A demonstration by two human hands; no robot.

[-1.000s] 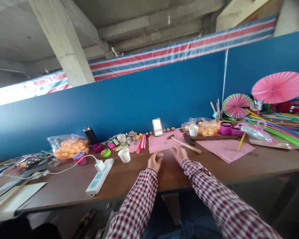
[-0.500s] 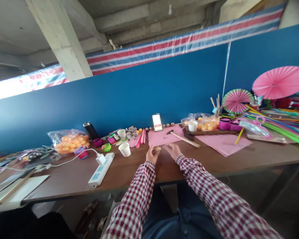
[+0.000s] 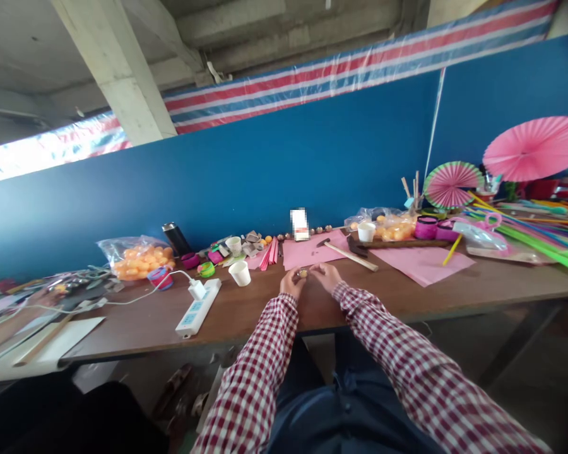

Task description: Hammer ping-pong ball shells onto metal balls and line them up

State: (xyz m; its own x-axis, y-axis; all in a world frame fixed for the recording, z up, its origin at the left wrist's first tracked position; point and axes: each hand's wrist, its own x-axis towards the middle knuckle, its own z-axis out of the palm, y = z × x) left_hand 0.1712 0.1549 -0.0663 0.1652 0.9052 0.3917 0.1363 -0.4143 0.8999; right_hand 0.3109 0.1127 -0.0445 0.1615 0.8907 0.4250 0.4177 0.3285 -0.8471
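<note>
Over the front of the brown table, my left hand (image 3: pixel 292 282) grips a small round yellowish thing (image 3: pixel 303 273) between thumb and fingers. Its exact kind is too small to make out. Just right of it is my right hand (image 3: pixel 328 276), fingers bent together with the tips pointing at that round thing; whether they hold something small is hidden. Beyond the hands lies a sheet of pink paper (image 3: pixel 307 253). A hammer (image 3: pixel 351 256) with a pale wooden handle rests partly on this sheet, its head toward the back.
A paper cup (image 3: pixel 240 273) and a power strip (image 3: pixel 199 309) with a plugged-in white charger stand left. Bags of orange balls (image 3: pixel 144 262) lie on the table. Another person's arm (image 3: pixel 14 325) reaches in at far left. Pink paper fans (image 3: pixel 453 185) stand right.
My right hand has drawn its fingers in and come closer to my left hand. The left hand still holds the small round thing. The view has tipped down slightly.
</note>
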